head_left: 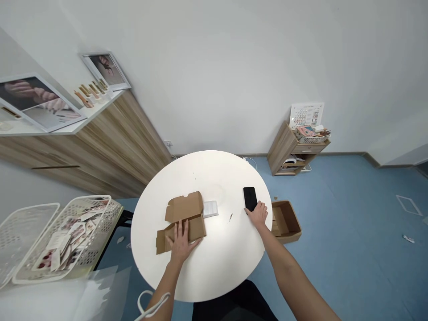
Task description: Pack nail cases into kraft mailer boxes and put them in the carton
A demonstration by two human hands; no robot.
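Observation:
An unfolded brown cardboard box [184, 208] lies on the round white table [214, 276], its lid flap pointing away from me. My left hand [181, 243] rests on the near part of this box with fingers spread. Just right of the box is a small flat white packet [210, 208], lying apart from both hands. Over on the right side of the table, a black smartphone [250, 198] lies flat, dark face up. My right hand [258, 215] has its thumb and fingers around the phone's near end.
An open cardboard carton [286, 221] stands on the blue floor right of the table. At left are a white basket of packets [72, 238] and a wooden cabinet [123, 138]. A small wooden shelf unit [287, 149] stands by the wall. A small dark mark [230, 217] shows on the tabletop.

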